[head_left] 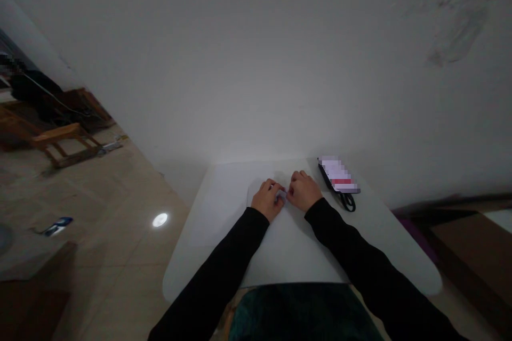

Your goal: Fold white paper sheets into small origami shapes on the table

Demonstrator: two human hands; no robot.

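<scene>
My left hand (pixel 267 201) and my right hand (pixel 304 191) are close together over the white table (pixel 288 258). Between them is a small, pale, thin piece (pixel 282 194), perhaps folded paper; its kind is too small to make out. The fingers of my left hand curl round its left side. At its right end, the thumb and fingers of my right hand pinch it. Fingers cover much of the piece. Flat white sheeting (pixel 226 192) seems to lie on the table to the left of my hands.
A phone with a lit screen (pixel 339 175) lies right of my hands, its dark strap loop (pixel 348 202) beside it. The wall (pixel 256 90) rises behind the table. A wooden stool (pixel 64 133) stands on the floor at left. Brown boxes (pixel 472 245) are at lower right.
</scene>
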